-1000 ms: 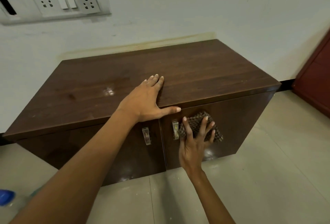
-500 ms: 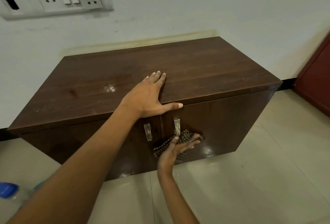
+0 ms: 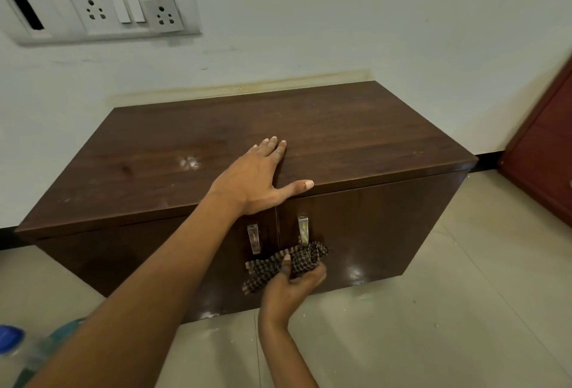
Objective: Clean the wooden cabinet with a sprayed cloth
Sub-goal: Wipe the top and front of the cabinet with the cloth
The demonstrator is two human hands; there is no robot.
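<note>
A: Wiping the cabinet (image 3: 356,137) front, is it?
B: Yes. The right hand (image 3: 294,285) grips the checked cloth (image 3: 288,264) against the doors, just below the right handle (image 3: 302,230). The left hand (image 3: 257,177) lies flat, fingers spread, on the top's near edge.
A: Next?
B: Probably sweeping the cloth left across the other door.

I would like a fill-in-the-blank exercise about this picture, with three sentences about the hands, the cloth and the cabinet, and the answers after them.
1. The left hand lies flat on the ______ of the wooden cabinet.
2. The checked cloth is held in the ______ hand.
3. The cloth is against the cabinet's front, just below the two metal ______.

Missing words: top; right; handles
</note>
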